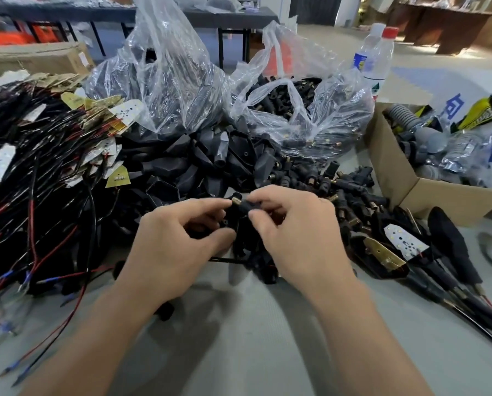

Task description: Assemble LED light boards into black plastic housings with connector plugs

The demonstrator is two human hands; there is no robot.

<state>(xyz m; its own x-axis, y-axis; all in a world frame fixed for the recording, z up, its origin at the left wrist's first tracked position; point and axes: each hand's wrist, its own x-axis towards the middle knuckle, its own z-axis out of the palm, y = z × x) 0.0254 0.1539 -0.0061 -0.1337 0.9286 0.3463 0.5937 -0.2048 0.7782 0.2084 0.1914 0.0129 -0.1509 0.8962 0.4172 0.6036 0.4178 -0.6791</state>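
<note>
My left hand (173, 241) and my right hand (293, 232) meet at the table's middle. The right fingers pinch a black connector plug (243, 206) with a brass tip pointing left. My left hand grips a black plastic housing (229, 221), mostly hidden by fingers, just below the plug. A pile of LED boards on red and black wires (39, 155) lies at the left. Loose black housings (204, 158) are heaped behind my hands. Loose connector plugs (339, 190) lie to the right. Finished units with a white LED board (404, 241) rest at the right.
Two clear plastic bags stand behind: one with housings (164, 81), one with plugs (299, 110). A cardboard box (404, 178) of grey parts sits at the right, with water bottles (376, 61) behind it. Grey tabletop (253, 338) lies bare between my forearms.
</note>
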